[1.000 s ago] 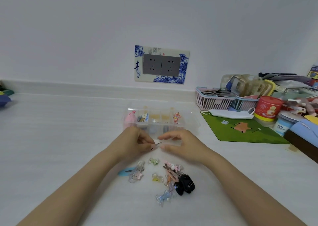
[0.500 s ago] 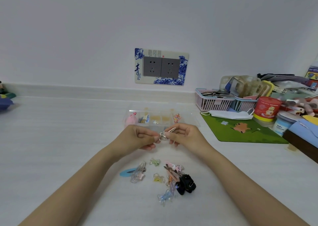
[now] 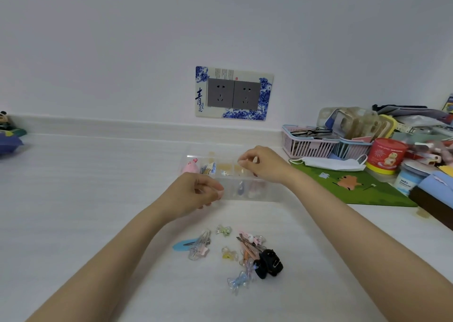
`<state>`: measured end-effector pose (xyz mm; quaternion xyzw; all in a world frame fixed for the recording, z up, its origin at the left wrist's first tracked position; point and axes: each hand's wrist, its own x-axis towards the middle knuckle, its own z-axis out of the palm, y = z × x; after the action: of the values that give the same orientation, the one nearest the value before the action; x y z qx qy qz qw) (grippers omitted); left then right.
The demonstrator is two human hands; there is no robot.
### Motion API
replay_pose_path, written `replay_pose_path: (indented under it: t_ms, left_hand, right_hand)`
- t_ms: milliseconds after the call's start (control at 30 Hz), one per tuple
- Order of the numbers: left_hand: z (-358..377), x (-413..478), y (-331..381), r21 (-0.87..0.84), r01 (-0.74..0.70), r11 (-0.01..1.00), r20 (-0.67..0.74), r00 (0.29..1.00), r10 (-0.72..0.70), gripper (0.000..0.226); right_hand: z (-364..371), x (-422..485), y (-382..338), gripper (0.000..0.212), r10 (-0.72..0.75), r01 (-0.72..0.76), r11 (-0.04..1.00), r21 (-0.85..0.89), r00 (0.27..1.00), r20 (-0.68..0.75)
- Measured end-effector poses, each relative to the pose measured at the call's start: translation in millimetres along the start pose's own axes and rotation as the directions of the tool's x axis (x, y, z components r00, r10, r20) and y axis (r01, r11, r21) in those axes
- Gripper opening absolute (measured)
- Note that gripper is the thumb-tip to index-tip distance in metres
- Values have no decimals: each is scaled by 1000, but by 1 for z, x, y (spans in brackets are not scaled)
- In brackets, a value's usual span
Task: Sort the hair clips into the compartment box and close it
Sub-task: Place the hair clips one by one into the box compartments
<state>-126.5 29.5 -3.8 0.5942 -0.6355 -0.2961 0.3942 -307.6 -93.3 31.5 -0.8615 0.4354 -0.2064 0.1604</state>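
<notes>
Compartment box (image 3: 259,194), lid open, long axis left-right | right hand (image 3: 264,164) over its far row, fingertips pinched, contents unclear | left hand (image 3: 196,194) loosely curled at near-left corner, nearer loose hair clips (image 3: 230,253), nearside of box

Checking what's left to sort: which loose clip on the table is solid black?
The black claw clip, at the right end of the pile; the other loose clips are translucent or pastel, like the flat blue snap clip.

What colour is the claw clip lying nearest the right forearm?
Black; the claw clip shows clearly in the head view.
</notes>
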Motion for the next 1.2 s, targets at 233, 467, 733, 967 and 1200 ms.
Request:
replay_pose_path:
  t_ms: [233,467,733,967,1200]
  left_hand:
    - [-29,-14,10,173,39,984,208,975,-75,16]
    - [-38,-51,7,426,50,903,329,922,-206,30]
    - [-13,-58,-1,290,3,957,262,961,-82,15]
    - [-3,-46,-3,190,-22,982,110,994,1,12]
    - [-17,-46,-1,123,-46,991,175,984,24,12]
  right_hand:
    - [15,-44,-21,12,-142,193,939,286,972,-188]
    - [40,-75,-27,9,-228,179,871,458,972,54]
    - [47,-78,-23,9,-193,139,879,455,978,74]
    - [45,-80,-24,10,-138,66,829,555,986,90]
    - [37,-85,-22,16,-229,115,927,357,927,297]
